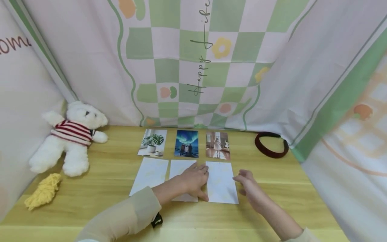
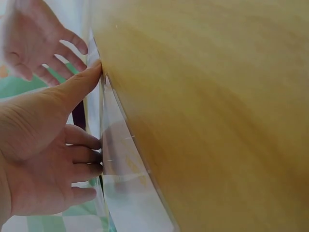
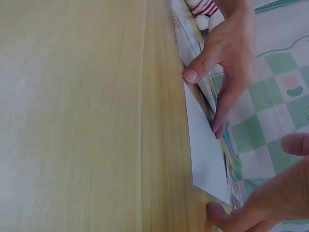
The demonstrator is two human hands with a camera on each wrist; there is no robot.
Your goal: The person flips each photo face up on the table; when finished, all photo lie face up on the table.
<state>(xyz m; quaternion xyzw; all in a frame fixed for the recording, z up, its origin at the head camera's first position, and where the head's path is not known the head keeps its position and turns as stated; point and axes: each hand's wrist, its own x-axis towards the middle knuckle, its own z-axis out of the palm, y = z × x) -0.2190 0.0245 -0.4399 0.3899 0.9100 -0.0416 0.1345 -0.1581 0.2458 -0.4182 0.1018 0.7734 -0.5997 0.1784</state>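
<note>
Three white paper cards with faint yellow marks lie in a near row: a left card [image 1: 148, 173], a middle card [image 1: 176, 168] and a right card [image 1: 222, 183]. My left hand [image 1: 195, 179] reaches across the middle card, its thumb and fingertips resting along the right card's left edge. Its fingers [image 2: 84, 154] are spread and fairly straight in the left wrist view. Just beyond the right card's other edge is my right hand [image 1: 249, 188], fingers loosely bent and holding nothing. Behind stand out three picture cards: a potted plant [image 1: 152, 143], an aurora scene [image 1: 186, 144] and a dancer [image 1: 217, 145].
A white teddy bear [image 1: 71, 137] in a striped shirt leans at the back left, with a yellow yarn bundle [image 1: 43, 191] before it. The dark red headband [image 1: 272, 145] lies at the back right. Patterned curtains [image 1: 199, 67] border the wooden table [image 1: 211, 222].
</note>
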